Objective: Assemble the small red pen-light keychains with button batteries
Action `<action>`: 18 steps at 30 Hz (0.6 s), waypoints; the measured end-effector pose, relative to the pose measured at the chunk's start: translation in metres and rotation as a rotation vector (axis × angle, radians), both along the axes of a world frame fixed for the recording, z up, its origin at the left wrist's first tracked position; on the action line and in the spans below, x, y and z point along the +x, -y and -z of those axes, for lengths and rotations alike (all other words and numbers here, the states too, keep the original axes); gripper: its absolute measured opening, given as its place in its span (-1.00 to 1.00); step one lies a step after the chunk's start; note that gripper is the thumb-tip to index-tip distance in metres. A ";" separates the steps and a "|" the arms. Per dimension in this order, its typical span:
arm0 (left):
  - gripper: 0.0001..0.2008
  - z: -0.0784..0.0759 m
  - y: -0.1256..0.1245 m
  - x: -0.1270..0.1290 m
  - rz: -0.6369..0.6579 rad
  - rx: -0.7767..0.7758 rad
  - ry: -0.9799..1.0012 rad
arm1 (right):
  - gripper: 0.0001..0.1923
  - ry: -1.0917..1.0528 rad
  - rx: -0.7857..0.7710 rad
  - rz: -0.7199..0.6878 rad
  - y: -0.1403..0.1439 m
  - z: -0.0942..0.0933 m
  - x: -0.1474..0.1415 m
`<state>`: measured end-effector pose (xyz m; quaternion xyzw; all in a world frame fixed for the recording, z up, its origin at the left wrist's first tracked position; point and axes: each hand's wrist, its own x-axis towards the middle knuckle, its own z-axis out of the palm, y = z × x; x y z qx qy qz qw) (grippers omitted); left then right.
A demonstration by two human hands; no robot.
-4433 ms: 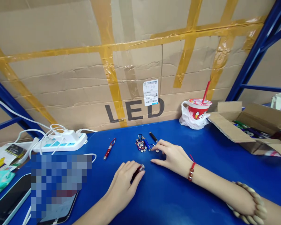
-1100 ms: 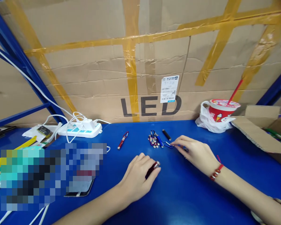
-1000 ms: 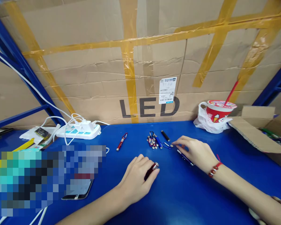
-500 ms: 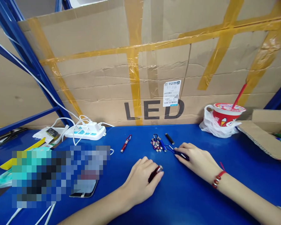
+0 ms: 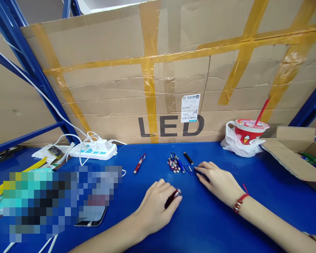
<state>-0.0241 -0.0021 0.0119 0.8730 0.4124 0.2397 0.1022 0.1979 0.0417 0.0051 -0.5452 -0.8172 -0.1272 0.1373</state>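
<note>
My left hand (image 5: pixel 158 207) is closed round a dark red mini flashlight (image 5: pixel 175 196), its silver end sticking out past the thumb. My right hand (image 5: pixel 217 181) rests low over the table with fingers curled on a dark mini flashlight (image 5: pixel 205 177), mostly hidden under them. Left of those fingers lies a blue carabiner clip (image 5: pixel 189 170). Beside it are a blue metal tube (image 5: pixel 180 165) and a pile of small silver button cells with a carabiner (image 5: pixel 173 165). A black tube (image 5: pixel 188 158) lies behind. Farther left is a red mini flashlight with a clip (image 5: pixel 139 164).
A white power strip (image 5: pixel 107 153) with cables stands at the back left, near a phone (image 5: pixel 94 220) and blurred items. A red cup (image 5: pixel 249 133) in a plastic bag and an open carton (image 5: pixel 287 161) are on the right. A large cardboard box (image 5: pixel 116 98) backs the blue table.
The view has shifted slightly. My right hand has drawn a little away from the blue clip, which now lies apart from its fingers. My left hand keeps its hold on the red flashlight.
</note>
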 end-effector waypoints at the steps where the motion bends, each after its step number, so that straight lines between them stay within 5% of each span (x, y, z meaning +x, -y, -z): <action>1: -0.78 0.000 0.000 0.000 -0.001 0.000 0.002 | -0.75 -0.002 0.002 -0.005 0.000 0.000 0.000; 18: -0.77 -0.001 0.001 0.000 -0.052 -0.018 0.011 | -0.76 -0.021 -0.047 0.004 0.001 -0.007 -0.003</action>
